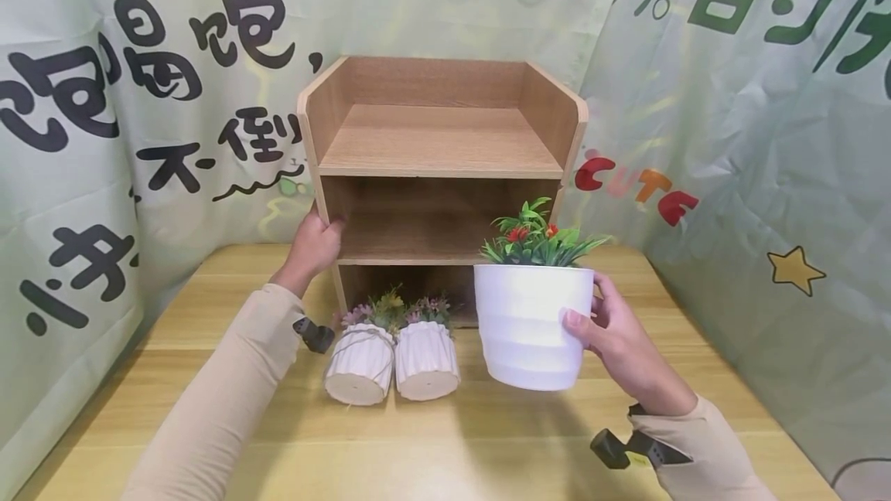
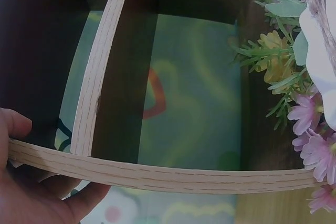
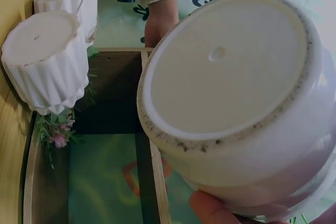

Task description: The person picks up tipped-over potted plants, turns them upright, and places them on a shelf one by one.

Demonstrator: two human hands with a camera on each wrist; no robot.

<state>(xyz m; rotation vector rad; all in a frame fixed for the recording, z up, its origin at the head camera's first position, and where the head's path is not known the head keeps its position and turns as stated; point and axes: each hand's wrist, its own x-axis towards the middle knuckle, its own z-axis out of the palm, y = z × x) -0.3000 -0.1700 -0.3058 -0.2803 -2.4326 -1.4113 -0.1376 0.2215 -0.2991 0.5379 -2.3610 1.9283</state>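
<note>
My right hand (image 1: 612, 335) grips a large white pot (image 1: 532, 327) with green leaves and red flowers (image 1: 536, 238), held above the table in front of the shelf's right side. The right wrist view shows the pot's round base (image 3: 231, 72) from below, with a fingertip (image 3: 210, 208) under it. My left hand (image 1: 313, 246) grips the left side panel of a wooden shelf unit (image 1: 438, 153) at its middle level; its board edge (image 2: 157, 174) and my left hand (image 2: 31, 182) fill the left wrist view. Two small ribbed white pots (image 1: 360, 364) (image 1: 426, 359) lie tipped over before the shelf's bottom opening.
The shelf stands on a light wooden table (image 1: 445, 447), backed by green printed cloth (image 1: 139, 99) on three sides. The small pots' pink and yellow flowers (image 2: 299, 103) point into the bottom compartment. Bare tabletop lies near the front edge.
</note>
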